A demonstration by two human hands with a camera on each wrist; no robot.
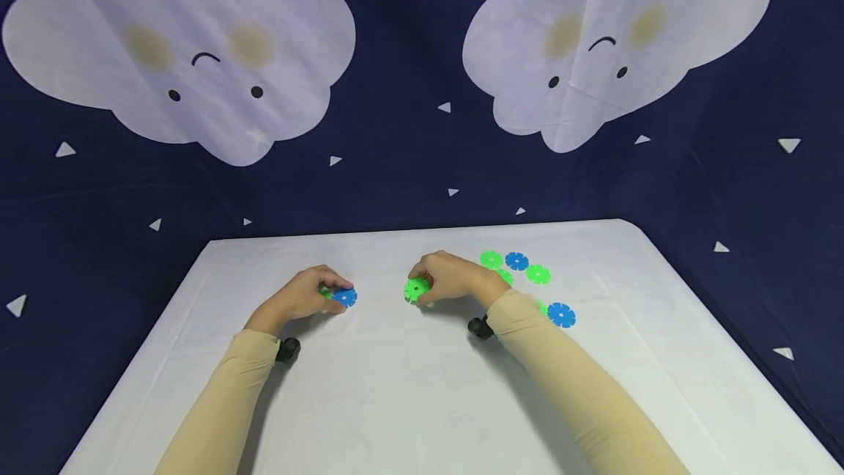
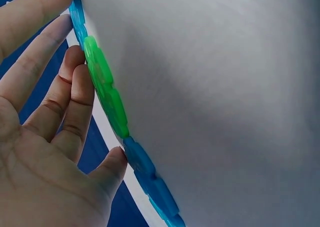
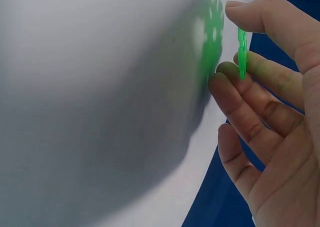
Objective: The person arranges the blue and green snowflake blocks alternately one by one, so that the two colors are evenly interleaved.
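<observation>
Two hands work apart: left hand [image 1: 305,297] pinches blue disc [image 1: 345,297] flat, right hand [image 1: 450,278] pinches green disc [image 1: 416,289] raised edge-on, as if for slotting.

My left hand [image 1: 310,295] covers most of the green disc [image 1: 326,292] beside the blue disc [image 1: 345,297]; my right sleeve [image 1: 560,372] hides part of another green one [image 1: 541,306].

Green disc [image 1: 416,289], blue disc [image 1: 345,297], white table [image 1: 422,402], navy backdrop [image 1: 409,167] w/ clouds.

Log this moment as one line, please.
left hand: grips blue disc with green disc | right hand: pinches green snowflake disc | loose discs: on white table
</observation>
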